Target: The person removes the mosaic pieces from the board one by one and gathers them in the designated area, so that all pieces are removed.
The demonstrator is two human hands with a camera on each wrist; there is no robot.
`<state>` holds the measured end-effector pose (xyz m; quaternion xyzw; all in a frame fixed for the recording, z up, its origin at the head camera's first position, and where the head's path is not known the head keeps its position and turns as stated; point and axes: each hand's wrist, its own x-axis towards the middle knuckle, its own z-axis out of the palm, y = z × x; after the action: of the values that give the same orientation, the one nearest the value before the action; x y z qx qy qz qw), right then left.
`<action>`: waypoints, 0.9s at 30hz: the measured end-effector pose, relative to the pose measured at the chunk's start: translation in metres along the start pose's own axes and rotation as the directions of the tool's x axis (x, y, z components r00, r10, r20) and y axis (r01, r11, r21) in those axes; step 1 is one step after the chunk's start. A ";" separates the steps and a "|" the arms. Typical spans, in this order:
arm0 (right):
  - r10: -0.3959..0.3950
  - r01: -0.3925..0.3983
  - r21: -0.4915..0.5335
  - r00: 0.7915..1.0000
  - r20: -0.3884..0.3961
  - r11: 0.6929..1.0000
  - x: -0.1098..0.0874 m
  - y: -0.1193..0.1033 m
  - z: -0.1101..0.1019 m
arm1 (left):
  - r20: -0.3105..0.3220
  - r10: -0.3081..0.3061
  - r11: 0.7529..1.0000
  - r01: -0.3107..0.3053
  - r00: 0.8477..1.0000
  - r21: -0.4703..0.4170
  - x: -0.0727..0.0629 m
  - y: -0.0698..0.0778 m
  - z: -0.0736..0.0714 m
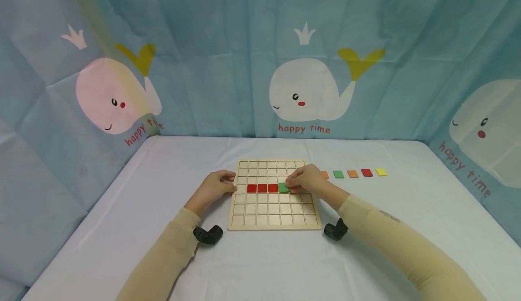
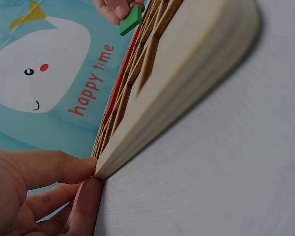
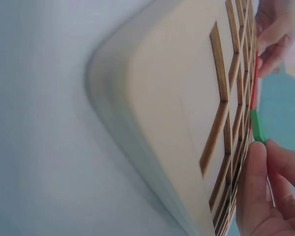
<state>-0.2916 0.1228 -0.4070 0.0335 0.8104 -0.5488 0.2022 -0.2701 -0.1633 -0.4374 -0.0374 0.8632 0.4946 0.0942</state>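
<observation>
A light wooden grid board (image 1: 268, 221) lies on the table, with three red tiles (image 1: 262, 188) side by side in one of its rows. My right hand (image 1: 308, 180) pinches a green square tile (image 1: 283, 187) between thumb and finger, just right of the red ones. In the right wrist view the green tile (image 3: 257, 126) is slightly tilted at the board's surface. My left hand (image 1: 214, 188) grips the board's left edge, and the left wrist view shows the thumb and a finger (image 2: 83, 169) pinching that edge.
To the right of the board is a row of loose tiles: orange, a green one (image 1: 338, 174), another orange one (image 1: 352, 174), a red one (image 1: 367, 172) and a yellow one (image 1: 381, 172). A white cloth (image 1: 260, 265) covers the table. Behind hangs a blue curtain (image 1: 211, 97) with whales.
</observation>
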 end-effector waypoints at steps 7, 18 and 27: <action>-0.023 0.022 -0.057 1.000 -0.015 0.998 -0.010 -0.001 -0.005 | 0.015 -0.005 1.000 0.005 1.000 -0.016 -0.001 0.001 -0.001; -0.019 0.019 -0.060 1.000 -0.014 0.998 -0.017 0.001 -0.022 | 0.009 -0.007 0.999 0.007 1.000 -0.032 0.000 0.001 -0.004; -0.005 0.004 -0.112 1.000 -0.008 0.994 -0.028 0.007 -0.041 | 0.010 -0.003 0.999 0.003 1.000 -0.032 0.000 0.000 -0.002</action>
<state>-0.2758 0.1670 -0.3905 0.0224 0.8409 -0.5026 0.1994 -0.2700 -0.1645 -0.4361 -0.0375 0.8547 0.5083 0.0988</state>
